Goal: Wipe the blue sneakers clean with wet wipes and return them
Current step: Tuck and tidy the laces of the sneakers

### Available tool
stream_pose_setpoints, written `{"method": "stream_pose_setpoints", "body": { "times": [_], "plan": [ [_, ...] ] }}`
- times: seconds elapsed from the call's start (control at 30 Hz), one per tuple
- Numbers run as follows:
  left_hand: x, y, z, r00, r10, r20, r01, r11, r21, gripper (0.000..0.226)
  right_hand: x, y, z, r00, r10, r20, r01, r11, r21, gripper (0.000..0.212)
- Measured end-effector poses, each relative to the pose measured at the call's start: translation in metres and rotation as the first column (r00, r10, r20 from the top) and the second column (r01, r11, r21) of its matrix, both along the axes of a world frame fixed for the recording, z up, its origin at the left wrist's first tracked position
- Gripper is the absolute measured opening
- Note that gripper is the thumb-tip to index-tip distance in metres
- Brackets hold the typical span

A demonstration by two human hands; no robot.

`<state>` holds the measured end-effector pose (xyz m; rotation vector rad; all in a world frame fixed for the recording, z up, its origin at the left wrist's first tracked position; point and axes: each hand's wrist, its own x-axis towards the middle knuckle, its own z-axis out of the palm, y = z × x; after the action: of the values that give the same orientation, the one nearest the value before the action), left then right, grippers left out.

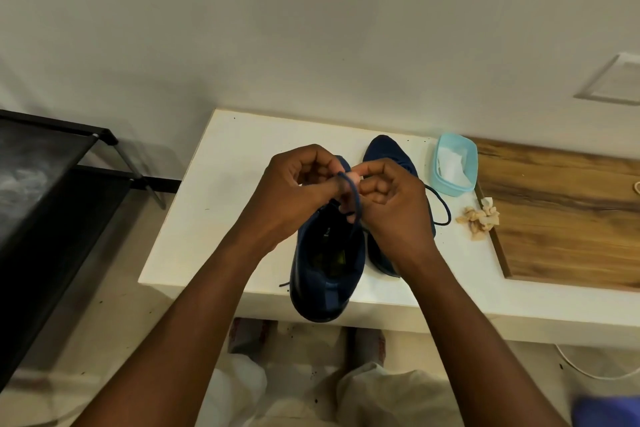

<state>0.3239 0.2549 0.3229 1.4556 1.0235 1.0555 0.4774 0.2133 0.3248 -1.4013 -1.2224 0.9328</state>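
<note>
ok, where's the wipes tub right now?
Head view, right of centre: the blue tub sits on the white table, just right of the second sneaker, with crumpled wipes in front.

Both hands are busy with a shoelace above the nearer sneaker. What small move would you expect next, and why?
Probably drawing the loop tight to finish the knot. The left hand and right hand both pinch the lace above the near sneaker, and its loop looks slack. The far sneaker has a lace end lying loose on the table, so it likely follows.
</note>
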Motion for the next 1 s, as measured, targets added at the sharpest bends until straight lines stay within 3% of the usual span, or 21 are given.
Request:
{"method": "stream_pose_setpoints", "body": {
  "times": [0.13,0.37,0.57,0.67,0.8,1.0],
  "plan": [
    [-0.004,0.005,-0.003,0.996,0.077,0.05,-0.073,0.995,-0.073,0.01,-0.002,0.0,0.002,0.998,0.056,-0.035,-0.054,0.997,0.06,0.023],
    [-0.005,0.003,0.0,0.999,-0.015,0.045,0.017,0.999,-0.028,0.013,0.002,0.004,-0.01,0.982,-0.043,0.185,0.027,0.996,0.084,0.033],
    [-0.006,-0.001,0.003,0.989,-0.148,0.024,0.147,0.989,0.027,0.021,0.004,0.006,-0.012,0.966,0.123,0.227,-0.148,0.984,0.099,0.035],
    [-0.008,0.0,0.003,0.992,-0.123,-0.005,0.123,0.991,0.045,0.02,0.003,0.004,-0.013,0.966,0.024,0.256,-0.06,0.989,0.133,0.024],
    [-0.013,0.005,0.001,0.999,-0.044,0.028,0.043,0.999,0.032,0.011,0.006,0.004,-0.009,0.983,-0.1,0.153,0.079,0.987,0.138,0.01],
    [-0.012,0.006,-0.001,0.999,0.027,0.026,-0.027,1.0,0.001,0.011,0.014,0.001,0.006,0.986,-0.105,0.131,0.098,0.993,0.065,0.023]
  ]
}}
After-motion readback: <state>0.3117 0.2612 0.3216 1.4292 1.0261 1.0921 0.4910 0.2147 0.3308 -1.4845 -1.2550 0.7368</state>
